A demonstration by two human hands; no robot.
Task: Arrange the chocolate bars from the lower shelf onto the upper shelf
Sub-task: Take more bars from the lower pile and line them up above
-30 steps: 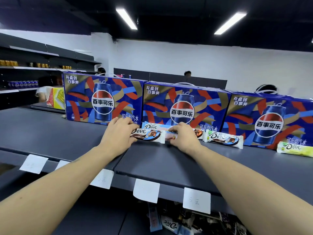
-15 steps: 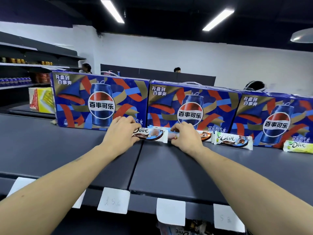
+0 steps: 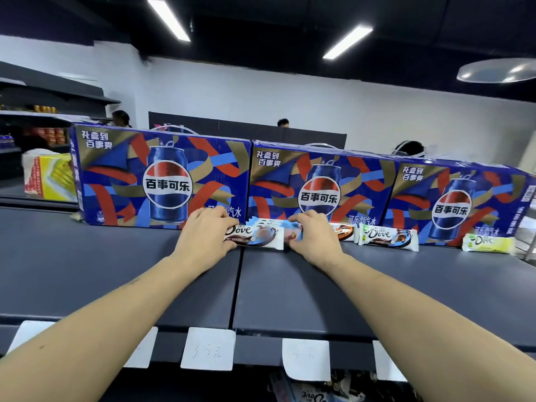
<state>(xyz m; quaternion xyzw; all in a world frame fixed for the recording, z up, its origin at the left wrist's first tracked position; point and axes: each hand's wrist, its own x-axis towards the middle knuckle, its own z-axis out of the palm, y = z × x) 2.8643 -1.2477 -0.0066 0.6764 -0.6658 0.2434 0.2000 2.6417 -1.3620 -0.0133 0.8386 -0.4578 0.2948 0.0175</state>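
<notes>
Dove chocolate bars lie in a row on the dark upper shelf (image 3: pixel 145 274), against the Pepsi boxes. My left hand (image 3: pixel 204 237) grips the left end of a brown-and-white Dove bar (image 3: pixel 255 235). My right hand (image 3: pixel 313 239) covers a light blue bar (image 3: pixel 293 235) right beside it. A second light blue bar (image 3: pixel 262 222) peeks out behind them. To the right lie an orange-marked bar (image 3: pixel 343 231), another brown-and-white bar (image 3: pixel 387 236) and a pale green bar (image 3: pixel 487 242). More Dove bars (image 3: pixel 316 394) show on the lower shelf at the bottom edge.
Three blue Pepsi gift boxes (image 3: pixel 165 178) stand along the back of the shelf. White price tags (image 3: pixel 207 348) hang on its front edge. A yellow carton (image 3: pixel 53 177) sits at the far left. Other shelving and people's heads appear behind.
My view has tilted upward, so less of the lower shelf shows. Both hands stay on the same two bars with only slight shifts.
</notes>
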